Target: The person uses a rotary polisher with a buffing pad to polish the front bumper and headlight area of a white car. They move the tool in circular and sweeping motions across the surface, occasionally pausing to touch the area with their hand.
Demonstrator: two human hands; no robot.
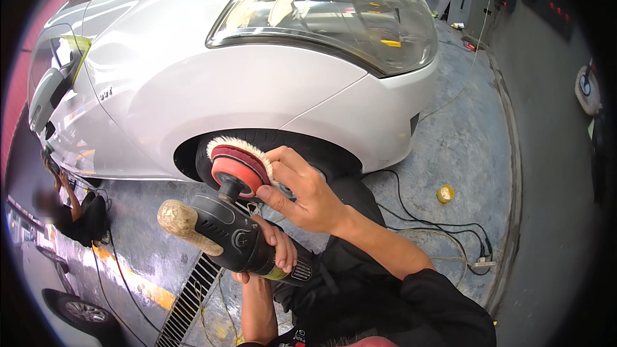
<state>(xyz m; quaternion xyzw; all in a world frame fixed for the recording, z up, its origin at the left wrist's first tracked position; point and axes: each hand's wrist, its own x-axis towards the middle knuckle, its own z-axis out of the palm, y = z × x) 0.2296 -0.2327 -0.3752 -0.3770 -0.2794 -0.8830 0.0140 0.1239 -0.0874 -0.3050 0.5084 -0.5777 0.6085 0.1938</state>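
A black polisher (pixel 234 234) with a worn, pale front grip is held up before me, tilted with its head toward the car. My left hand (pixel 277 247) wraps round its body. On its spindle sits a red backing plate (pixel 232 173) bearing a dark red layer and a cream wool pad (pixel 225 142). The fingers of my right hand (pixel 302 186) close on the pad's rim, thumb on the near side and fingers behind. Just beyond is a white car's front fender (pixel 218 90), with its front tire (pixel 257 136) partly hidden by the pad and hand.
A large headlight (pixel 334 19) tops the fender. Black cables (pixel 443 225) and a yellow roll (pixel 445 193) lie on the floor at right. A drain grate (pixel 186 302) runs at lower left. Another person (pixel 80 215) crouches by the car's side; a second car (pixel 58 289) stands behind.
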